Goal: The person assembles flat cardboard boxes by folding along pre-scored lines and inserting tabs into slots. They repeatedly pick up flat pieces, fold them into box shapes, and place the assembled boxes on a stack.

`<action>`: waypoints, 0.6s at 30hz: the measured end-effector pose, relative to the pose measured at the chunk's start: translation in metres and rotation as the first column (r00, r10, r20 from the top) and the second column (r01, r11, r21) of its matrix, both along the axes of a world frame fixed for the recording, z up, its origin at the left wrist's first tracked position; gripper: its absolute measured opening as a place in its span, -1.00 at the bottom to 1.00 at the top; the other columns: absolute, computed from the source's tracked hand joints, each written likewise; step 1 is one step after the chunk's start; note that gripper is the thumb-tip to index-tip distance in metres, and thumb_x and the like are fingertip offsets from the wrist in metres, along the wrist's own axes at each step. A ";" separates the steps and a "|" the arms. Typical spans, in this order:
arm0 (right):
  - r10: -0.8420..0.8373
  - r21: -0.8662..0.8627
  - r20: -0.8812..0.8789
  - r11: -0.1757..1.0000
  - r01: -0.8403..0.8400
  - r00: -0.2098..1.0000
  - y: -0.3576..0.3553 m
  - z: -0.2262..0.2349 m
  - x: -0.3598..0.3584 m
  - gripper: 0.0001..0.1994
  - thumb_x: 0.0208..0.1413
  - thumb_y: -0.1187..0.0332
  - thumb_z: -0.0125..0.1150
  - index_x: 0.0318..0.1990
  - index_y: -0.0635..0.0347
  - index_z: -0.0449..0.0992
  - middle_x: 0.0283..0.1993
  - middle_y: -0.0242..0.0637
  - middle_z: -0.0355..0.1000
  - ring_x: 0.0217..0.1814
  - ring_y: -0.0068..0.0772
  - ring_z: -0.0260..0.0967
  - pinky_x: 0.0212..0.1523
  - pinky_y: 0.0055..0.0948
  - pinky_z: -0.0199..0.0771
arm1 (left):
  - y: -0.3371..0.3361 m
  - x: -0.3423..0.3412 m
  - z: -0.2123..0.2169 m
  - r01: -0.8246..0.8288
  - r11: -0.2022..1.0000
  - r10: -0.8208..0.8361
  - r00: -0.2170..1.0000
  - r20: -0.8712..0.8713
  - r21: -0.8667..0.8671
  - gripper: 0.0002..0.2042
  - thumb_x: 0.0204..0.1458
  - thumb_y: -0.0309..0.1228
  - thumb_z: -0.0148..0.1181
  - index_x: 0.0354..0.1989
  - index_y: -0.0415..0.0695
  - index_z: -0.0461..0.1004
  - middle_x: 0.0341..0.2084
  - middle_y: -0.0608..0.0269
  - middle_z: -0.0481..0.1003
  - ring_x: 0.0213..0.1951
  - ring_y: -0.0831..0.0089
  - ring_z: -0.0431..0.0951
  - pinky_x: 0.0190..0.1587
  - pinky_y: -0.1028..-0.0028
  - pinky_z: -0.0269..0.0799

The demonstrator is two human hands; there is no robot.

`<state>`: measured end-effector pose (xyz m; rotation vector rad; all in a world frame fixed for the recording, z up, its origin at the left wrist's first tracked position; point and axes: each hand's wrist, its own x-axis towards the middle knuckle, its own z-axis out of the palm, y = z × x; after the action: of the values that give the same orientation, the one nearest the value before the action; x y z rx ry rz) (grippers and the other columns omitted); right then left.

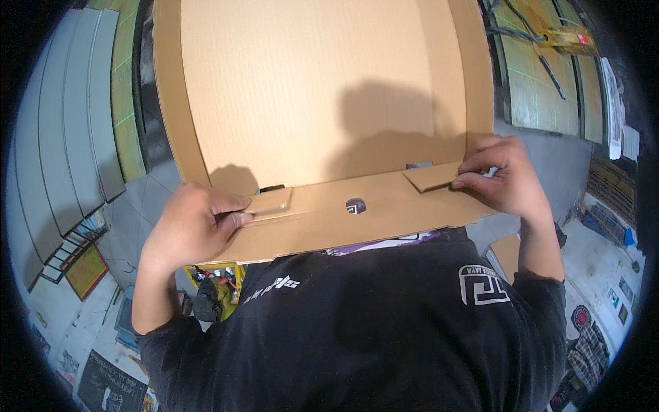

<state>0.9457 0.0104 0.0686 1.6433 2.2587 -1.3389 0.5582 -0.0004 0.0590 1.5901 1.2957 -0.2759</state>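
Item one, as I read it from my remote seat: a large brown corrugated cardboard box (309, 89), filling the upper centre of the frame, held open against the wearer's chest with its front wall (357, 220) folded toward the body; a small round hole (355, 205) sits mid-wall. I judge it is braced this way so both corner tabs can be pressed at once. Left hand (192, 223), left of centre: fingers curled closed, thumb and forefinger pinching the left tab (271, 201) flat against the wall. Right hand (501, 175), right of centre: fingers bent, tips pressing down on the right tab (431, 177), pinching its edge. Item two: black long-sleeved shirt (384, 329), lower centre, white emblems on the chest. Item three: grey flat panels (62, 137) leaning at the left edge. Item four: green gridded mats (539, 75) at upper right, with black cables and a yellow-red packet (566, 38) lying on them. Item five: a yellow crate (216, 278) of mixed parts, lower left. Item six: dark printed cards (110, 388) at bottom left; small printed sheets along the right rim, too small to tell.
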 end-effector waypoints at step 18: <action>-0.251 0.613 -0.181 0.727 0.309 0.951 0.010 -0.043 0.018 -0.58 -0.14 0.44 0.34 -0.06 0.30 0.42 -0.06 -0.07 0.38 -0.01 -0.20 0.34 0.00 -0.35 0.30 | 0.016 0.006 -0.033 -0.412 0.336 0.298 0.899 0.320 0.847 -0.23 -0.34 -0.16 0.50 0.09 -0.21 0.30 0.05 0.04 0.32 0.00 0.32 0.41 -0.14 0.47 0.42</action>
<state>0.9639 0.0200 0.0253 2.2359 2.8108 -0.6848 0.5644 0.0159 0.0259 2.0480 1.8041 0.9954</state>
